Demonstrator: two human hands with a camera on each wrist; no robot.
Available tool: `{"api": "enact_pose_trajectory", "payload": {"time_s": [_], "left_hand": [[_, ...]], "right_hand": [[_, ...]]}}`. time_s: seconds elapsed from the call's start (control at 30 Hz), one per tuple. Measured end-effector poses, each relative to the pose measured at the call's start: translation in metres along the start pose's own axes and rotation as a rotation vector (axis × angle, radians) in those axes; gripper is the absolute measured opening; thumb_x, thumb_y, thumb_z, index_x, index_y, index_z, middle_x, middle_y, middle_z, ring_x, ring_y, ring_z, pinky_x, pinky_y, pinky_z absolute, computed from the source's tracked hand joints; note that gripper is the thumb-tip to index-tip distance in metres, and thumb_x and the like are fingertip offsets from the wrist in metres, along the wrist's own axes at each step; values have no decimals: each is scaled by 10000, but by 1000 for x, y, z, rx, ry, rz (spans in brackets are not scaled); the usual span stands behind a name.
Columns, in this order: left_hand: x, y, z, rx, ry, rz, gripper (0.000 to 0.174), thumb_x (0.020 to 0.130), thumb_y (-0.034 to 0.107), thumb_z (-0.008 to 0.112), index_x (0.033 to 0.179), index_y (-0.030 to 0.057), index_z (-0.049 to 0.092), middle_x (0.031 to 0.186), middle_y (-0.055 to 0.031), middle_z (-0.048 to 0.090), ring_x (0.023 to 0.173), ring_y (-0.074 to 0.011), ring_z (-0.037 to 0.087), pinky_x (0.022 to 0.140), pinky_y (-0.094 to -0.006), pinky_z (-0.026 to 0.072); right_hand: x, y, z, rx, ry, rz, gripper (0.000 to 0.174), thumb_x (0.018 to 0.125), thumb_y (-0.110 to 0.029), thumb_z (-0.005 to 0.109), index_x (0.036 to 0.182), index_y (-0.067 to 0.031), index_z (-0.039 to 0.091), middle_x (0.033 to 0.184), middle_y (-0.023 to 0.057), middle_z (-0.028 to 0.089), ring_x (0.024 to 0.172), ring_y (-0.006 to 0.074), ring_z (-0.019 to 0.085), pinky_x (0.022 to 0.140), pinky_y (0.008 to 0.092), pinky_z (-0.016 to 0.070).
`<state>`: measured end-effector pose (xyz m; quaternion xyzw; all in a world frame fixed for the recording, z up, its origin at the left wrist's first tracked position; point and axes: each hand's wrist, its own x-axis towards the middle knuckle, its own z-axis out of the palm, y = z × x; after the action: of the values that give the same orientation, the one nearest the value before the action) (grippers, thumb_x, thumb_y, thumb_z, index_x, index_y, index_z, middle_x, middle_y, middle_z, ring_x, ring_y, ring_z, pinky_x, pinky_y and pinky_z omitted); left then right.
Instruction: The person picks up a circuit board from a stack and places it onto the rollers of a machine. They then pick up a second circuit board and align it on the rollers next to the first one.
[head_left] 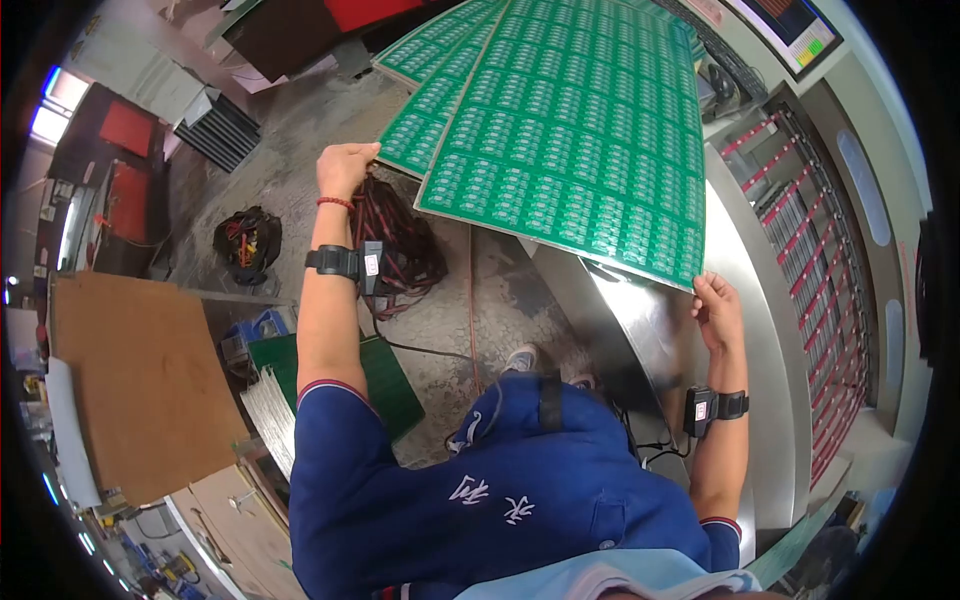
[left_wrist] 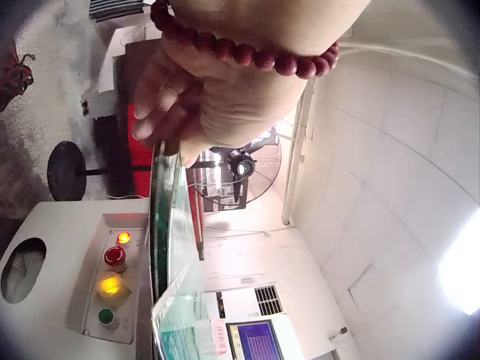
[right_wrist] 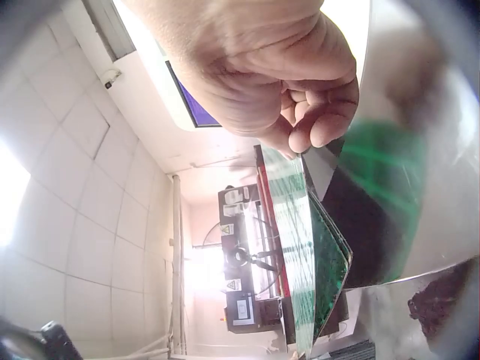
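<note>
Several large green circuit board panels (head_left: 570, 130), printed with rows of small repeated patterns, lie fanned over one another in the head view. My left hand (head_left: 345, 170), with a beaded bracelet on its wrist, pinches the left corner of a lower panel (head_left: 412, 135). The left wrist view shows that hand (left_wrist: 240, 105) gripping the panels' thin edge. My right hand (head_left: 718, 312) pinches the near right corner of the top panel. From the right wrist, the thumb and fingers of the right hand (right_wrist: 262, 82) meet at the panel corner, and the panels extend away from it edge-on.
A shiny metal machine surface (head_left: 640, 325) lies below the panels, beside a rack with red-striped bars (head_left: 800, 250). At left stand a stack of green boards (head_left: 390, 390) and a brown board (head_left: 140, 390). A dark bundle (head_left: 400, 240) sits on the floor. Machine buttons (left_wrist: 110, 283) glow.
</note>
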<state>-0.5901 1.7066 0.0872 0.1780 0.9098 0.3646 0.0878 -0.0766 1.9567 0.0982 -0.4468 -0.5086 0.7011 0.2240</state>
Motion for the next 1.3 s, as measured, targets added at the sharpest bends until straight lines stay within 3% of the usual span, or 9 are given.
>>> {"api": "enact_pose_trajectory", "payload": {"time_s": [0.2,0.23,0.4,0.73,1.0,1.13,1.2,1.23,1.3], "left_hand": [[1,8,-18,9,-13,44,248,754,310,702,726,64,722,604,-46,641,545,-115,589,567,-277,451],[-8,12,-18,-199,-30,36,243,783,260,688,680,40,688,550,-19,590,472,-78,519,468,-247,391],[-57,-5,-26,-563,-214,-3,243,840,209,640,643,74,593,510,40,488,409,-42,379,389,-216,243],[-239,-16,1,-766,-428,-194,255,860,125,601,620,79,527,533,53,440,470,-32,338,448,-205,229],[-250,-24,21,-578,-742,-184,325,829,161,656,553,27,546,480,27,460,450,-41,375,438,-220,261],[-226,-23,25,-315,-861,-40,174,875,145,601,799,-8,634,586,21,539,524,-52,450,512,-211,345],[-221,-12,35,-645,-711,-96,166,878,113,584,981,-18,583,726,8,607,619,-36,495,548,-188,355],[-213,-15,37,-706,-778,-71,287,902,72,525,1166,-22,467,936,-21,608,780,-58,525,662,-200,394],[-214,1,46,-812,-712,-76,295,905,65,509,1182,-23,459,966,-32,592,827,-78,523,718,-218,403]], "right_hand": [[-6,-4,0,24,39,-3,132,856,-122,630,940,-26,597,707,-26,568,530,36,495,481,186,426],[-7,-5,-1,29,46,0,132,856,-122,630,940,-26,597,707,-26,568,530,36,495,481,186,426],[-18,-4,-21,30,102,-23,122,863,-124,616,931,-25,597,700,-32,556,529,32,480,473,180,404],[-47,34,-77,-56,214,-14,118,860,-107,608,912,-2,618,698,-23,563,528,30,455,467,183,376],[-32,35,-67,-181,287,-42,181,841,-120,636,962,14,636,651,-38,553,497,23,441,421,166,333],[-25,32,-68,-295,215,-79,175,841,-148,642,936,-2,636,662,-26,566,503,27,455,413,174,337],[-24,29,-66,-232,173,-29,167,849,-176,636,914,-22,633,678,-11,578,508,31,470,430,166,350],[-23,25,-67,-239,165,42,195,866,-213,617,905,-23,628,700,1,589,554,47,496,479,189,384],[-22,21,-57,-212,158,23,222,870,-230,611,908,-11,625,711,2,591,590,62,508,508,213,401]]}}
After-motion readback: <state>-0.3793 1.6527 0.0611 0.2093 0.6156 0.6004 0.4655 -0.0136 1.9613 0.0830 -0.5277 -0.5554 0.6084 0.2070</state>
